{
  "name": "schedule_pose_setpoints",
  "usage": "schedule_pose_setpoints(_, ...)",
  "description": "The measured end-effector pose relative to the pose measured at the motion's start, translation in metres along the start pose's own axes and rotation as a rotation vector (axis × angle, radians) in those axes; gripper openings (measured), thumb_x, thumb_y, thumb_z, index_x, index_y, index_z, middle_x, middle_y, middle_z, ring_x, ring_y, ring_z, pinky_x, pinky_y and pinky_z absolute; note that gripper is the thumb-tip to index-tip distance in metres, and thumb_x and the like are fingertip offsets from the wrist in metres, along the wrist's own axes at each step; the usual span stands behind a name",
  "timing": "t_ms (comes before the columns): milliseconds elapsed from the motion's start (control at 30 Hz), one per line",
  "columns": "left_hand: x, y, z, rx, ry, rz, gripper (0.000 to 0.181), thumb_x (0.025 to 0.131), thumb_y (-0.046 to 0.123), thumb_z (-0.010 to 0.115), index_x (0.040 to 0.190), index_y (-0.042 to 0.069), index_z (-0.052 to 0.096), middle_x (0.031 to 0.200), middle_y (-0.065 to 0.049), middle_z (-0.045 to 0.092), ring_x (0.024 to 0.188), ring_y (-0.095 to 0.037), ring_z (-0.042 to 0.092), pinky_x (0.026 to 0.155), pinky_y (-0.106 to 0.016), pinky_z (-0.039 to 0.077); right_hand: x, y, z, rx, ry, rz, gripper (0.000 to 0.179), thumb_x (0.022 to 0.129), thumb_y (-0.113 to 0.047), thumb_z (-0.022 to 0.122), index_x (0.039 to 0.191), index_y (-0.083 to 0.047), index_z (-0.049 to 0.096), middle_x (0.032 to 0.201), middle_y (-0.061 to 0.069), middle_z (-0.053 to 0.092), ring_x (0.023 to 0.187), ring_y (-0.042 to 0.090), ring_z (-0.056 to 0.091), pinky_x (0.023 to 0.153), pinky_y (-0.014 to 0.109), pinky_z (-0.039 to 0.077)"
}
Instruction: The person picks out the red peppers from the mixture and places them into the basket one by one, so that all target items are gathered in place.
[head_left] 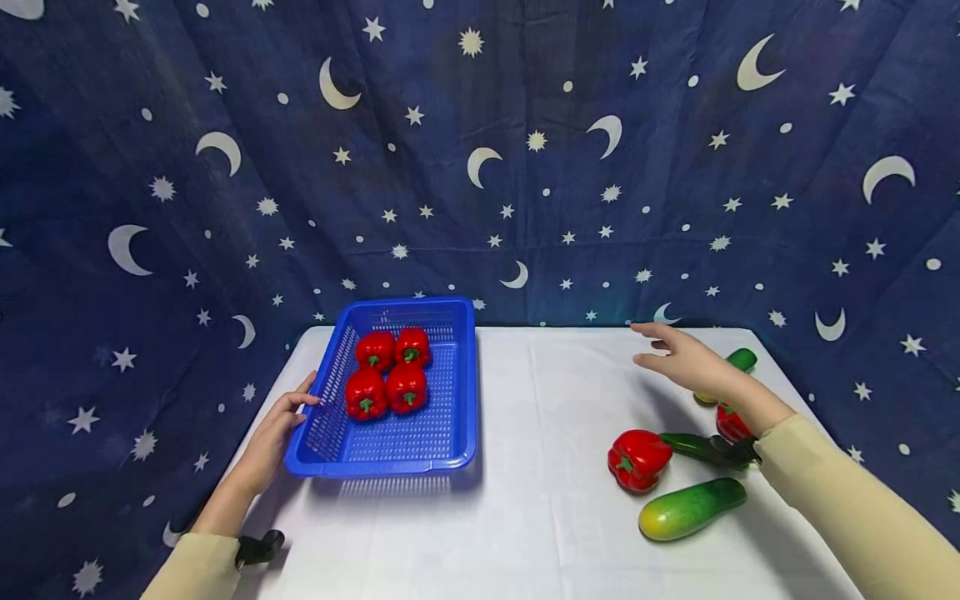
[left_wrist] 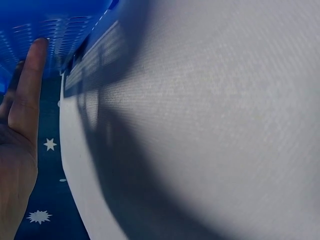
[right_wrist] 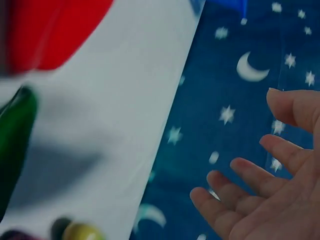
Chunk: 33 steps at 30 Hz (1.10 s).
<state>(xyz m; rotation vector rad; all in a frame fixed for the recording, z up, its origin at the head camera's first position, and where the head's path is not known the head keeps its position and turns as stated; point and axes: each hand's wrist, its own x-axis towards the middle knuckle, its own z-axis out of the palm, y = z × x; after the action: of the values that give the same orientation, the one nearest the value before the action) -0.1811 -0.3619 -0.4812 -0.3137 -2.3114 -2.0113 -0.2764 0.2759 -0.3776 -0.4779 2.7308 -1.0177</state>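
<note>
A blue plastic basket point(head_left: 457, 450) stands on the left part of the table, holding several red bell peppers point(head_left: 407, 387) in a cluster. My left hand point(head_left: 266, 442) touches the basket's left side near the rim. In the left wrist view, a straight finger point(left_wrist: 29, 90) lies against the perforated wall. Over the right side of the table, my right hand point(head_left: 686, 358) hovers with fingers spread and nothing held. Nearest below it are a red bell pepper point(head_left: 637, 460), a slim dark green vegetable point(head_left: 697, 448) and a yellow-tipped green cucumber point(head_left: 691, 510).
Another red pepper point(head_left: 731, 422) is partly hidden by my right forearm. Behind the right hand lies a second green vegetable point(head_left: 741, 360) with a yellow end. White cloth covers the table point(head_left: 540, 433); a dark blue curtain point(head_left: 525, 217) with moons and stars hangs behind.
</note>
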Motion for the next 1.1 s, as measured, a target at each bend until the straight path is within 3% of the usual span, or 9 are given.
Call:
schedule_pose_setpoints(200,-0.003,0.001,-0.001,0.003,0.006,-0.012,0.031,0.101,0.0,0.032,0.127,-0.007,0.047,0.171,-0.009,0.013,0.157,-0.027,0.002,0.107,-0.012,0.023,-0.022,0.039,-0.015,-0.084,0.057,0.068,0.074,0.102,-0.036,0.06,0.154,0.007,0.029,0.155,0.037,0.031,0.135,0.059,0.036,0.102,0.07,0.036)
schedule_pose_setpoints(500,-0.003,0.002,0.001,0.072,0.026,-0.061,0.032,0.102,0.003,0.034,0.13,-0.005,0.048,0.171,-0.003,0.015,0.157,-0.028,0.001,0.105,-0.012,0.023,-0.056,0.084,-0.03,-0.194,0.041,0.172,0.086,0.099,-0.04,0.064,0.149,0.017,0.024,0.145,0.05,0.026,0.13,0.066,0.03,0.099,0.077,0.03)
schedule_pose_setpoints(700,-0.003,0.001,0.002,0.079,0.019,-0.06,0.033,0.101,0.002,0.032,0.13,-0.004,0.047,0.172,-0.003,0.013,0.156,-0.035,0.0,0.101,-0.008,0.03,-0.072,0.103,-0.031,-0.272,0.001,0.251,0.097,0.096,-0.052,0.063,0.145,0.023,0.024,0.139,0.053,0.03,0.121,0.065,0.041,0.094,0.075,0.038)
schedule_pose_setpoints(867,-0.002,0.0,0.001,0.063,0.019,-0.049,0.032,0.102,0.002,0.032,0.13,-0.005,0.047,0.171,-0.004,0.014,0.157,-0.033,0.001,0.102,-0.008,0.028,-0.082,0.116,-0.034,-0.325,-0.03,0.305,0.098,0.096,-0.06,0.058,0.141,0.022,0.03,0.134,0.052,0.038,0.115,0.064,0.046,0.091,0.075,0.04)
schedule_pose_setpoints(1100,-0.001,-0.001,0.0,0.06,0.021,-0.048,0.032,0.102,0.001,0.031,0.129,-0.004,0.048,0.171,-0.004,0.014,0.156,-0.036,0.001,0.102,-0.009,0.03,-0.086,0.126,-0.035,-0.309,-0.077,0.363,0.099,0.096,-0.066,0.052,0.139,0.021,0.032,0.125,0.047,0.049,0.104,0.057,0.054,0.085,0.07,0.046)
